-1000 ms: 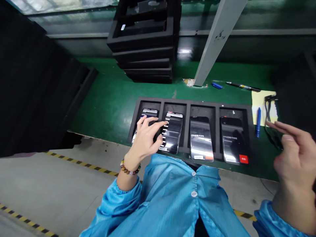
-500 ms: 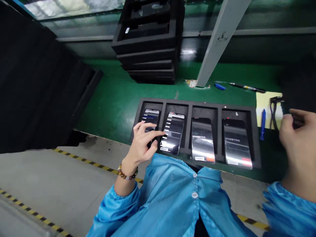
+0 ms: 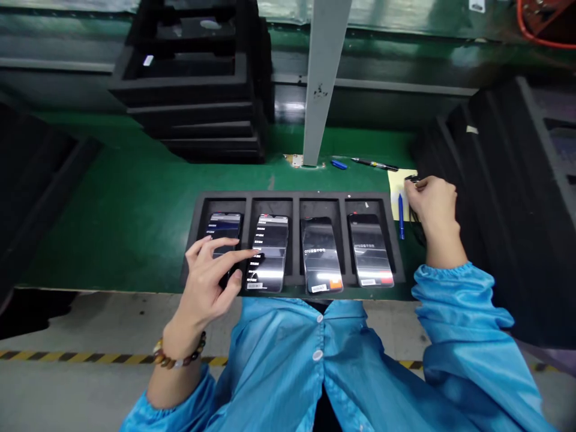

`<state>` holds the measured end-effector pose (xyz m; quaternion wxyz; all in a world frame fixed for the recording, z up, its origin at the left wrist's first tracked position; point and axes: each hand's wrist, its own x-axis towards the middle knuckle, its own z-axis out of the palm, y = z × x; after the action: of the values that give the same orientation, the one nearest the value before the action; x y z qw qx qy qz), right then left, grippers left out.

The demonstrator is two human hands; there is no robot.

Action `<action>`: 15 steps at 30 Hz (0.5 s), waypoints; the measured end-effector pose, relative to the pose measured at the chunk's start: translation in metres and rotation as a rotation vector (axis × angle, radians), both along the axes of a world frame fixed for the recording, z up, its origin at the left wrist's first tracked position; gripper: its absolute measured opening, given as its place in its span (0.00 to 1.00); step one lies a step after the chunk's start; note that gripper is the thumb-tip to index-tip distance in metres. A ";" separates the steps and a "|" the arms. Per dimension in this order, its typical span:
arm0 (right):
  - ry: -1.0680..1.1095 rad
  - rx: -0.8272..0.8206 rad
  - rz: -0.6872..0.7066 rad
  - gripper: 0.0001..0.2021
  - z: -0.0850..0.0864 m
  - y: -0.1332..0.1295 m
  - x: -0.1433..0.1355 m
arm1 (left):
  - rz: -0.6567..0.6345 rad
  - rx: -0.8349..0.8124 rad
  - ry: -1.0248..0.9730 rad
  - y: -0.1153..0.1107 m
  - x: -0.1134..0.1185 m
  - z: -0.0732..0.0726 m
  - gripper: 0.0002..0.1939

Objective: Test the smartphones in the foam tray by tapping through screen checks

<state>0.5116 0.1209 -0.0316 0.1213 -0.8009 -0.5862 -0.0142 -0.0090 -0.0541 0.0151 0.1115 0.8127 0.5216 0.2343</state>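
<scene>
My left hand [image 3: 211, 273] has its fingers spread, the index fingertip on the screen of the second phone [image 3: 272, 261], which shows a list. That hand partly covers the leftmost phone [image 3: 225, 227], also showing a list. To the right lie a third phone [image 3: 323, 264] and a rightmost phone [image 3: 372, 258], each with a line of white text on a dark screen. All rest in slots of a black foam tray [image 3: 270, 195]. My right hand [image 3: 434, 201] is closed in a pinch on a black cable [image 3: 411, 179] over a yellow paper [image 3: 396, 179]; its lower part is mostly hidden.
Black foam trays are stacked behind [image 3: 193, 117] and to the right [image 3: 486, 156], with more dark trays at the left [image 3: 40, 162]. A grey post [image 3: 321, 90] rises behind. A blue pen [image 3: 401, 216], a blue cap [image 3: 339, 164] and a black pen [image 3: 374, 164] lie on the green table [image 3: 148, 222].
The view has swung right, bringing the right-hand stack into sight. My right hand has come to the black cable on the yellow paper and closed on it. My left index finger stays at the second phone.
</scene>
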 end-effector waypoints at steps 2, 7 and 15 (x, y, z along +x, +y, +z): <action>0.029 -0.064 -0.081 0.32 -0.001 0.011 -0.004 | -0.010 0.009 0.005 0.001 0.004 0.003 0.19; 0.099 -0.132 -0.203 0.26 0.006 0.026 -0.018 | -0.006 0.002 -0.020 0.002 0.011 0.005 0.19; 0.174 0.052 -0.168 0.20 0.064 -0.047 -0.018 | -0.010 -0.011 -0.108 0.011 0.018 0.012 0.19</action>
<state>0.4940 0.0743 0.0320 0.1909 -0.8418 -0.5040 0.0300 0.0089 -0.0428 0.0269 0.1454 0.8009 0.5120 0.2744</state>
